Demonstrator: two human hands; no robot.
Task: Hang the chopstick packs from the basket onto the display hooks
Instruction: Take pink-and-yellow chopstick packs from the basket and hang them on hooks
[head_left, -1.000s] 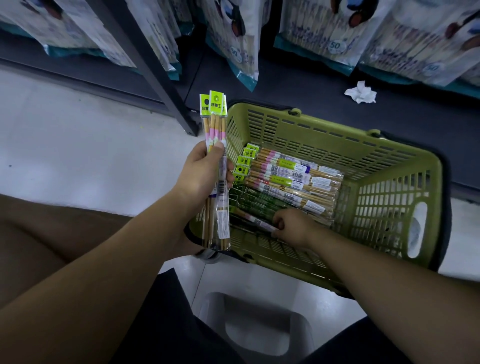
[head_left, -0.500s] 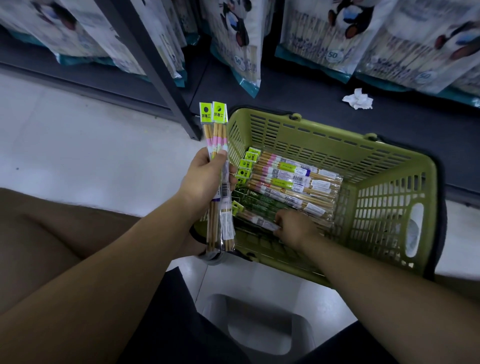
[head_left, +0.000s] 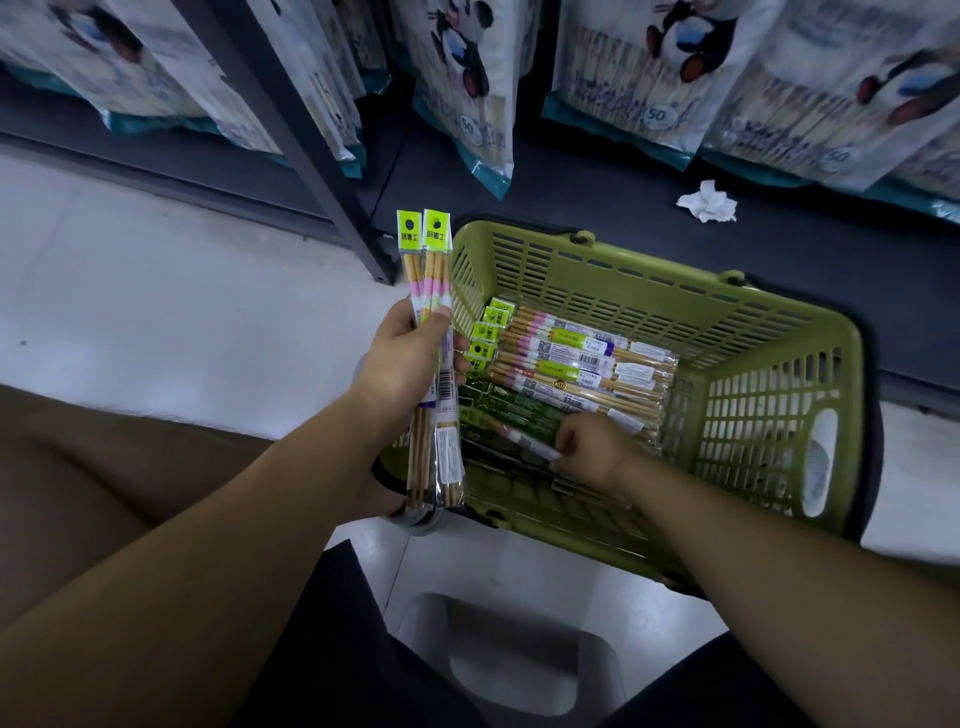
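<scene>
The left hand (head_left: 410, 364) grips two chopstick packs (head_left: 431, 291) upright left of centre while the right hand (head_left: 587, 447) pinches another pack (head_left: 524, 441) in the green basket (head_left: 779, 415); they look light, stiff, slick-wrapped, best held mid-length.

Crumpled tissue (head_left: 706, 201) (perhaps paper), grey stool (head_left: 519, 623)

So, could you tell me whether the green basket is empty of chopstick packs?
No, several chopstick packs lie in the green basket, one of them pinched by the right hand.
</scene>
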